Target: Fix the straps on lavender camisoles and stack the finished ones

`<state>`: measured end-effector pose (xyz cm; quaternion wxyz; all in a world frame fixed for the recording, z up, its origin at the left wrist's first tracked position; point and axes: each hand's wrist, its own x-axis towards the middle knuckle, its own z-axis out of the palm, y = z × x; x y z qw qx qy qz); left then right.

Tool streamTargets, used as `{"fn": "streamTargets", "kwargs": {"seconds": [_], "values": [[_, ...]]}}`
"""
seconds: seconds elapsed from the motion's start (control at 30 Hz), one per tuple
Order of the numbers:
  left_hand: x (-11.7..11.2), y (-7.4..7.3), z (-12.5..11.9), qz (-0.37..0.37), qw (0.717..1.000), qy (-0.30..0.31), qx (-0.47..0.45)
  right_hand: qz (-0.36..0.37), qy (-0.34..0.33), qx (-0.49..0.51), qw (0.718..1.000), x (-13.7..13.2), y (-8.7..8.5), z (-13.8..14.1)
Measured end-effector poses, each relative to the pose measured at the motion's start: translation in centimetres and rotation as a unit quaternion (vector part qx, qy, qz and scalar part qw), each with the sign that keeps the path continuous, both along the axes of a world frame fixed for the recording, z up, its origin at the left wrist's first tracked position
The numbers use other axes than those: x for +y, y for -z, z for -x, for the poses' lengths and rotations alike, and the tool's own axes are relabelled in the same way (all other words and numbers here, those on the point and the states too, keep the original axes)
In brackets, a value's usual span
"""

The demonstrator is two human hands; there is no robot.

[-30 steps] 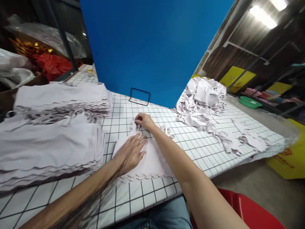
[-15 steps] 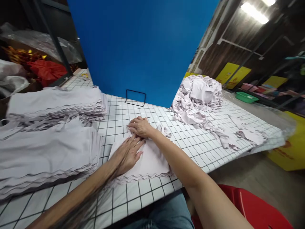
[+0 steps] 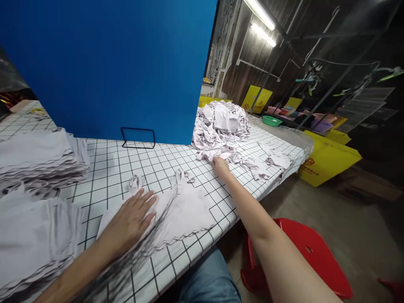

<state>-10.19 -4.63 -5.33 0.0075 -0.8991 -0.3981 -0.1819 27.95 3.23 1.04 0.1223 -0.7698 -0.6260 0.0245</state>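
Observation:
A flat pale lilac cloth bag [image 3: 186,210] with a zigzag edge lies on the gridded white table [image 3: 113,168] in front of me. My left hand [image 3: 131,221] rests flat on it, fingers spread. My right hand [image 3: 220,164] is stretched out to the right, at the near edge of a heap of loose lilac cloth pieces [image 3: 221,126], touching one of them. Its fingers are mostly hidden behind the back of the hand. The bag's handles [image 3: 135,183] lie curled just beyond my left hand.
Stacks of finished lilac bags [image 3: 34,155] fill the table's left side, a nearer stack [image 3: 31,235] below them. A blue board [image 3: 110,67] stands upright behind. A red stool [image 3: 303,252] sits on the floor at right; yellow boxes [image 3: 328,158] and a green basin [image 3: 271,121] lie beyond.
My right hand left the bag's top edge and reached right to the heap of loose pieces. My left hand stayed flat on the bag. The camera turned to the right.

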Motion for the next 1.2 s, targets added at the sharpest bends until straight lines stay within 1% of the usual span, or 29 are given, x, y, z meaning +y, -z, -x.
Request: {"fn": "streamTargets", "kwargs": {"seconds": [0.1,0.17,0.23,0.27,0.3,0.33,0.37,0.43,0.5,0.53,0.6,0.67,0.7,0.77,0.83,0.87,0.9,0.93,0.97,1.0,1.03,1.07,1.1,1.17,1.2], "values": [[-0.1,-0.5,0.1,-0.022,0.999,0.018,-0.032,-0.003,-0.049,0.039,0.998,-5.0,0.2,0.1],[-0.4,-1.3,-0.1,-0.032,0.997,0.024,-0.064,0.0,-0.109,0.093,0.99,-9.3,-0.1,0.4],[-1.0,-2.7,-0.4,-0.026,0.995,0.026,-0.093,0.028,-0.192,0.183,0.964,-13.6,-0.3,0.4],[-1.3,-3.5,-0.8,-0.016,0.994,0.024,-0.105,0.04,-0.211,0.22,0.951,-15.3,-0.3,0.3],[-1.7,-4.4,-1.3,-0.002,0.993,0.021,-0.113,0.039,-0.207,0.248,0.945,-16.7,-0.3,0.2],[-2.0,-5.3,-2.1,0.015,0.993,0.014,-0.117,0.025,-0.178,0.262,0.948,-17.6,-0.2,0.3],[-2.3,-6.3,-3.2,0.035,0.993,0.004,-0.116,0.0,-0.133,0.264,0.955,-17.9,0.0,0.4],[-2.6,-8.1,-6.5,0.086,0.991,-0.021,-0.101,-0.051,-0.032,0.231,0.971,-17.3,0.6,1.0],[-2.6,-9.2,-10.9,0.149,0.985,-0.036,-0.086,-0.067,0.032,0.176,0.982,-15.8,1.2,1.9],[-2.5,-9.4,-13.2,0.17,0.981,-0.047,-0.081,-0.067,0.047,0.155,0.985,-15.0,1.4,2.3],[-1.8,-9.1,-17.7,0.198,0.975,-0.073,-0.074,-0.064,0.057,0.137,0.987,-14.3,1.6,2.7],[-0.9,-8.4,-21.0,0.203,0.97,-0.11,-0.078,-0.076,0.062,0.165,0.981,-14.9,1.5,2.1],[-0.4,-8.1,-22.0,0.201,0.968,-0.126,-0.087,-0.091,0.066,0.191,0.975,-15.8,1.5,1.4],[0.4,-7.6,-22.7,0.198,0.965,-0.139,-0.104,-0.132,0.066,0.259,0.955,-18.6,1.4,-0.3],[0.8,-7.5,-22.1,0.198,0.964,-0.134,-0.116,-0.16,0.055,0.322,0.932,-22.1,1.6,-2.1],[0.9,-7.6,-21.4,0.208,0.961,-0.127,-0.133,-0.159,0.047,0.345,0.924,-23.8,1.9,-2.8],[0.8,-7.7,-20.7,0.231,0.952,-0.117,-0.163,-0.144,0.039,0.362,0.92,-25.4,2.3,-3.3],[0.6,-7.7,-20.0,0.269,0.935,-0.106,-0.207,-0.12,0.034,0.374,0.919,-26.7,2.7,-3.6],[0.3,-7.7,-19.4,0.318,0.908,-0.094,-0.258,-0.096,0.033,0.38,0.92,-27.7,3.1,-3.7],[-0.1,-7.7,-18.9,0.371,0.871,-0.084,-0.311,-0.08,0.037,0.378,0.922,-28.4,3.4,-3.5],[-0.6,-7.7,-18.6,0.42,0.83,-0.079,-0.359,-0.08,0.046,0.369,0.925,-28.6,3.6,-3.2],[-1.2,-7.7,-18.4,0.457,0.793,-0.079,-0.395,-0.097,0.058,0.352,0.929,-28.5,3.7,-2.7],[-1.7,-7.8,-18.4,0.483,0.762,-0.084,-0.423,-0.126,0.067,0.327,0.934,-28.0,3.5,-2.1],[-2.7,-8.2,-18.7,0.513,0.718,-0.091,-0.461,-0.186,0.065,0.265,0.944,-26.1,2.8,-0.7],[-3.1,-8.6,-18.9,0.524,0.7,-0.089,-0.477,-0.202,0.055,0.23,0.95,-24.9,2.4,0.1]]}}
